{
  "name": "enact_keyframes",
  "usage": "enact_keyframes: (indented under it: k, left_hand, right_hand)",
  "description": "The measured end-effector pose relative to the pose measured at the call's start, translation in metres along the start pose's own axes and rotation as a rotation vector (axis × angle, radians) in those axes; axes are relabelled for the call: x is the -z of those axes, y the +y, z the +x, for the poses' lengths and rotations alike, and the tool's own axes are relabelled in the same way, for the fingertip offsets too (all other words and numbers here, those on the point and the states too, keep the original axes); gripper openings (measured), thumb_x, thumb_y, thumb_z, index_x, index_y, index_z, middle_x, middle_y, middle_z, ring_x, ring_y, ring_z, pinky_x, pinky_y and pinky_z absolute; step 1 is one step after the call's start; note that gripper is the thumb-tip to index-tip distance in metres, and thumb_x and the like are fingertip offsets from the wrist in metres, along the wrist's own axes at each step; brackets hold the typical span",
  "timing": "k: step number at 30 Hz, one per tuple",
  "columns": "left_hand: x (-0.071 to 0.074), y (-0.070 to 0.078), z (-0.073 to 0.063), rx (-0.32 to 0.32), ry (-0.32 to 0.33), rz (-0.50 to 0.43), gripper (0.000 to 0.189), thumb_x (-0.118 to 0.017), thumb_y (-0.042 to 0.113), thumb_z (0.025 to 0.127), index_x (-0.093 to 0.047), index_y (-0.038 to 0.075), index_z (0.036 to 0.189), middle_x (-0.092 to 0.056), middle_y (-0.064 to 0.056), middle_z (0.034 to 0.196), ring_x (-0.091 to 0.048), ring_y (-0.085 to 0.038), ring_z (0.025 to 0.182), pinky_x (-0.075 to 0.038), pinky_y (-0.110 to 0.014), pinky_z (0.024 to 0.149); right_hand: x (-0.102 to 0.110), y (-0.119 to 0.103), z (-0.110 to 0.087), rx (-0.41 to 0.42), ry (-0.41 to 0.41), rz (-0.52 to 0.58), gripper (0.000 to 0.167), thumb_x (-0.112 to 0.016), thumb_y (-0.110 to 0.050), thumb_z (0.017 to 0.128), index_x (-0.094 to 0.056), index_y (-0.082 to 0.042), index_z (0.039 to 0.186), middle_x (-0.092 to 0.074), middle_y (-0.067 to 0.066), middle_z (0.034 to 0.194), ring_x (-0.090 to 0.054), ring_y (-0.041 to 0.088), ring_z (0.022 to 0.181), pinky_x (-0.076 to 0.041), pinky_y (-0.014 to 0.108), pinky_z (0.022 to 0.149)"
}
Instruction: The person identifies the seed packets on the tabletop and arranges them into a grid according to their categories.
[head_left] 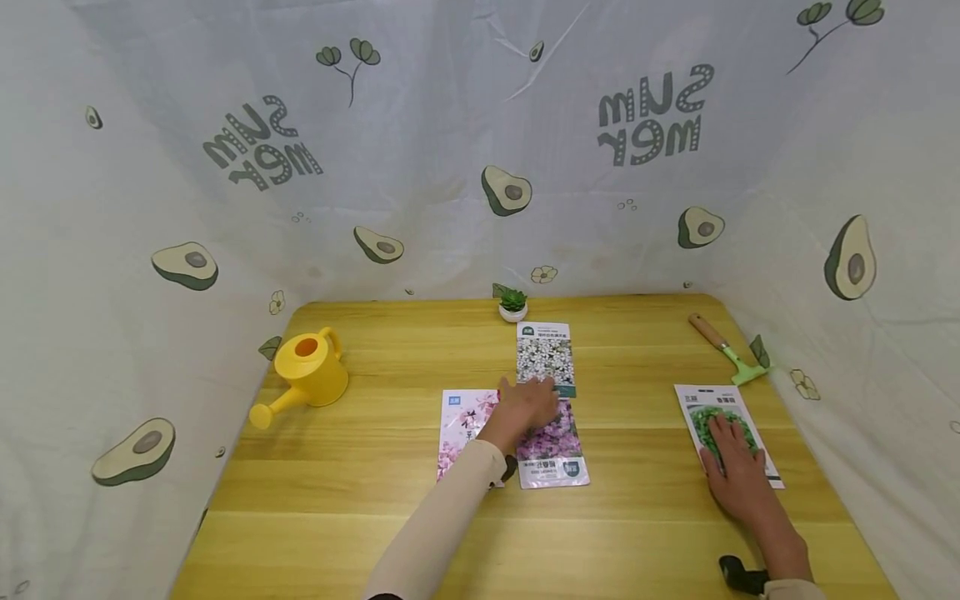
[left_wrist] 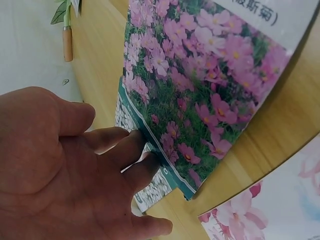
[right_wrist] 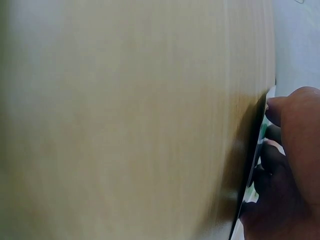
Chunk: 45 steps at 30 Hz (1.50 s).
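Note:
My left hand [head_left: 528,408] reaches over the middle of the table, its fingers touching where a white-flower seed packet [head_left: 544,354] meets a purple-pink flower seed packet [head_left: 557,454]. In the left wrist view the left fingers [left_wrist: 131,150] lie at the edge of the pink-flower packet [left_wrist: 200,75], slightly bent and not closed round it. A pale pink blossom packet [head_left: 459,425] lies beside them, partly hidden by the forearm. On the right, my right hand [head_left: 738,479] rests with fingers extended on a seed packet with green leaves [head_left: 708,408].
A yellow watering can [head_left: 315,379] stands at the left. A small potted succulent [head_left: 513,307] sits at the back, and a green hand rake with a wooden handle [head_left: 708,332] lies at the back right. Printed fabric [head_left: 450,125] hangs around the wooden table [head_left: 360,492].

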<state>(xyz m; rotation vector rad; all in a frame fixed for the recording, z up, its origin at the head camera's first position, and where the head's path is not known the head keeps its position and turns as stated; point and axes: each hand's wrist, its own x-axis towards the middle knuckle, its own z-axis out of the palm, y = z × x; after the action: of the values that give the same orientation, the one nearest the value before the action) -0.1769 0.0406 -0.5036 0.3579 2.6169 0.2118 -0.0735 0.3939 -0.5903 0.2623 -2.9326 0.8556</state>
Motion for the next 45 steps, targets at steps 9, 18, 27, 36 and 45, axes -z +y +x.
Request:
enact_keyframes:
  k: [9,18,27,36,45]
  left_hand:
    - [0.002,-0.009,-0.002,-0.002,-0.009,-0.035,0.055,-0.034,0.038,0.118,-0.035,0.023,0.171,-0.041,0.003,0.172,-0.036,-0.017,0.160,-0.020,-0.060,0.132]
    - [0.005,-0.020,-0.004,0.018,0.003,-0.062,0.054,-0.034,0.035,0.119,-0.037,0.020,0.170,-0.047,-0.003,0.169,-0.042,-0.026,0.157,-0.018,-0.065,0.131]
    - [0.007,-0.033,-0.005,0.038,0.011,-0.100,0.053,-0.037,0.035,0.118,-0.039,0.019,0.169,-0.049,-0.005,0.167,-0.042,-0.029,0.157,-0.015,-0.067,0.131]
    - [0.007,-0.047,-0.007,0.053,0.023,-0.094,0.051,-0.038,0.033,0.118,-0.042,0.020,0.168,-0.048,-0.004,0.168,-0.042,-0.030,0.157,-0.017,-0.069,0.130]
    - [0.007,-0.061,-0.011,0.095,0.043,-0.092,0.051,-0.033,0.034,0.119,-0.042,0.021,0.168,-0.048,-0.005,0.168,-0.043,-0.029,0.157,-0.019,-0.068,0.129]
  right_hand:
    - [0.001,0.001,0.006,-0.001,-0.006,-0.006,0.060,-0.042,-0.017,0.117,-0.022,0.017,0.163,-0.016,0.041,0.169,-0.001,0.058,0.161,-0.001,0.089,0.114]
    - [0.003,0.002,0.010,0.006,-0.009,0.005,0.059,-0.042,-0.016,0.117,-0.022,0.018,0.162,-0.015,0.041,0.169,0.000,0.057,0.161,0.000,0.089,0.114]
    - [0.004,0.003,0.013,0.015,-0.014,0.002,0.059,-0.041,-0.015,0.117,-0.021,0.017,0.163,-0.014,0.041,0.170,0.000,0.058,0.161,-0.001,0.090,0.113]
    - [0.002,0.006,0.016,0.025,-0.012,0.013,0.059,-0.041,-0.015,0.118,-0.020,0.017,0.163,-0.013,0.040,0.170,0.001,0.057,0.161,0.001,0.090,0.113]
    - [0.001,0.009,0.020,0.023,-0.019,0.010,0.059,-0.041,-0.015,0.117,-0.021,0.018,0.162,-0.013,0.040,0.170,0.002,0.057,0.161,0.003,0.089,0.114]
